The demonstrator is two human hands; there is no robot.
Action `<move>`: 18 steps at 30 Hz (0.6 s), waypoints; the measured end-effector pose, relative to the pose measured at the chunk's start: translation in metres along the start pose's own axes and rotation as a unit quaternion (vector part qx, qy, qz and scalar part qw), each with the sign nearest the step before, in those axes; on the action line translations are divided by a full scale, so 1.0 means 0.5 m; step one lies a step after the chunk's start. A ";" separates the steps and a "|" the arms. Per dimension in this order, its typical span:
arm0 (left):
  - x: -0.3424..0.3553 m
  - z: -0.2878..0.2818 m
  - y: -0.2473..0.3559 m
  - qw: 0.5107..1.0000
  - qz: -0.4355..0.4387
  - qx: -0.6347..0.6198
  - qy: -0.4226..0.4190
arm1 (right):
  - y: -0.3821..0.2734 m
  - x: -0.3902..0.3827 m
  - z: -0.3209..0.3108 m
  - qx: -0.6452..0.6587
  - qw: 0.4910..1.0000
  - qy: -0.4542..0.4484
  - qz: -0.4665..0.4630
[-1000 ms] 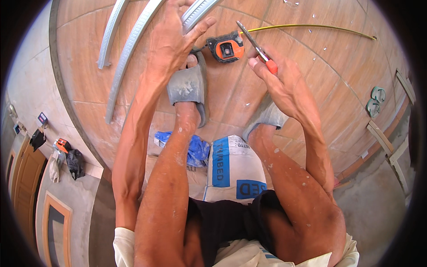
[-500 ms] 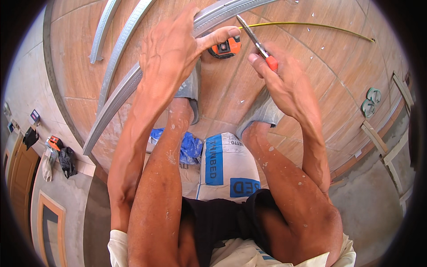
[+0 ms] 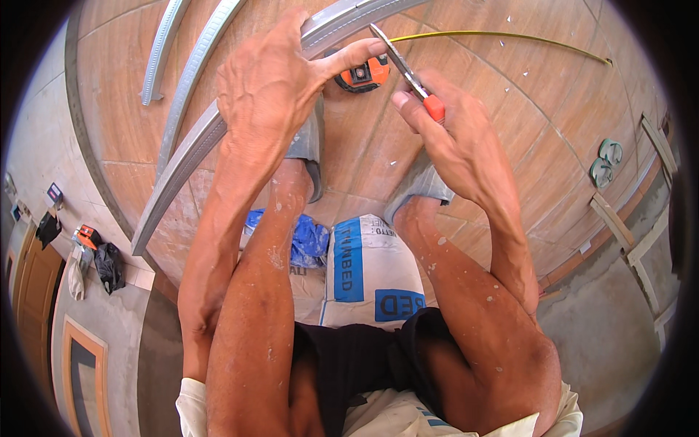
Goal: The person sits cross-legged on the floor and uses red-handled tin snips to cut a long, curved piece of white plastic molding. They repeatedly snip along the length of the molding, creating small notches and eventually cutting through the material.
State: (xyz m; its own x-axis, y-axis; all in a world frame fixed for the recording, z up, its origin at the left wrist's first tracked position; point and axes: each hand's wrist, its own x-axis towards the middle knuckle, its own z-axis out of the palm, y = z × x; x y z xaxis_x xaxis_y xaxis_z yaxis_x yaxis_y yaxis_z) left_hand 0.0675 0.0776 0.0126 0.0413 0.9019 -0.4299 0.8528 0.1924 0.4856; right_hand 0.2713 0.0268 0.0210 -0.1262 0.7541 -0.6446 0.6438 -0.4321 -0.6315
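Grey metal channel [image 3: 177, 173] gripped in left hand [image 3: 266, 95], red-handled tool [image 3: 415, 84] gripped in right hand [image 3: 460, 138]

"What's worn up top?"
"Cream sleeves [image 3: 191, 408], showing at lower left and lower right."
"And below?"
"Black shorts [image 3: 357, 357] at lower centre, grey slides [image 3: 307, 142] above centre, and whitish flecks [image 3: 276, 257] dotting both legs [image 3: 466, 288]."

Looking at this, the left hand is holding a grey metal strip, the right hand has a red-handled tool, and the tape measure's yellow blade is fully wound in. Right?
Not quite: the head view shows the tape measure with its yellow blade drawn out toward the right. The left hand, grey metal strip, right hand and red-handled tool are as you said.
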 end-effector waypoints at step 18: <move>-0.002 0.044 -0.059 0.996 0.029 0.077 0.039 | -0.011 -0.003 0.002 -0.007 0.999 -0.018 0.040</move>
State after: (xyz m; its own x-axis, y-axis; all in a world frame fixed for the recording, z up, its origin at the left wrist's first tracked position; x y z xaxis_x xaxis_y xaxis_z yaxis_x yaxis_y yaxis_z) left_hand 0.0537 0.0625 -0.0183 0.0578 0.9384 -0.3407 0.9204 0.0822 0.3823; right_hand 0.2675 0.0274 0.0251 -0.1006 0.6983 -0.7087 0.6636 -0.4837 -0.5707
